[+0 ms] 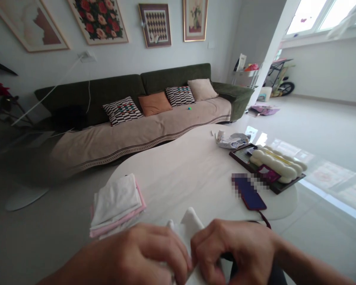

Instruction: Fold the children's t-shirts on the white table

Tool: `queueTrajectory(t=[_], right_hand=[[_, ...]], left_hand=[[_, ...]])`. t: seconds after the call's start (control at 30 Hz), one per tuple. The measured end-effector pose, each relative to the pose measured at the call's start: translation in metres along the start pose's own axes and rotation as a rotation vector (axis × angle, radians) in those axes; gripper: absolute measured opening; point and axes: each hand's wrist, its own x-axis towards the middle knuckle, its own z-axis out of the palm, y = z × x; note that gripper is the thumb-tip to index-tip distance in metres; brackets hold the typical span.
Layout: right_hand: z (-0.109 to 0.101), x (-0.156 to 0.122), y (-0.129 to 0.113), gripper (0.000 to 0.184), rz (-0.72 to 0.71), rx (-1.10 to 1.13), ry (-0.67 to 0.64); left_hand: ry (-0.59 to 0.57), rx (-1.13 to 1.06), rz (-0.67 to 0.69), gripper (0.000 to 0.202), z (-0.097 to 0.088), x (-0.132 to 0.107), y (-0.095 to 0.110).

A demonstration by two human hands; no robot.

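Note:
My left hand (148, 253) and my right hand (231, 249) come together at the bottom of the view, fingers curled and pinched. Between them is a white cloth (190, 223), gripped by both; a pointed fold of it sticks up past the knuckles. Most of this cloth is hidden behind the hands, so its full shape cannot be made out. To the left, a stack of folded cloths (117, 200), white on top with pink below, lies on the white table (172, 170).
At the table's right are a phone (250, 194) with a strap, a dark tray (277, 190) holding a cream puffy tissue case (279, 162), and a crumpled plastic packet (233, 139). Behind stands a green sofa (172, 71) with several cushions.

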Motion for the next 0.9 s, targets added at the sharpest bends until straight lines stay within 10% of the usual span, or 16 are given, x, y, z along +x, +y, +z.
queueTrajectory(t=[0.13, 0.3, 0.43, 0.57, 0.7, 0.9], right_hand=[[-0.013, -0.013, 0.018, 0.051, 0.235, -0.072, -0.037], [-0.114, -0.022, 0.065, 0.021, 0.605, -0.77, 0.375], [-0.193, -0.014, 0.053, 0.013, 0.614, -1.035, 0.716], [-0.209, -0.02, 0.04, 0.018, 0.462, -1.317, 0.944], [-0.184, -0.053, 0.088, 0.027, 0.546, -1.375, 0.766], [-0.115, -0.106, 0.193, 0.017, 0.791, -1.28, 0.467]], left_hand=[[0.095, -0.087, -0.143, 0.022, -0.002, -0.014, -0.021], [0.413, -0.001, -0.582, 0.026, -0.04, 0.026, -0.119], [0.793, 0.185, -0.619, 0.035, -0.083, 0.049, -0.166], [0.845, 0.393, -0.545, 0.048, -0.093, 0.044, -0.165], [0.473, 0.482, -0.557, 0.031, -0.038, 0.031, -0.185], [-0.013, 0.43, -0.701, 0.041, 0.108, 0.007, -0.227]])
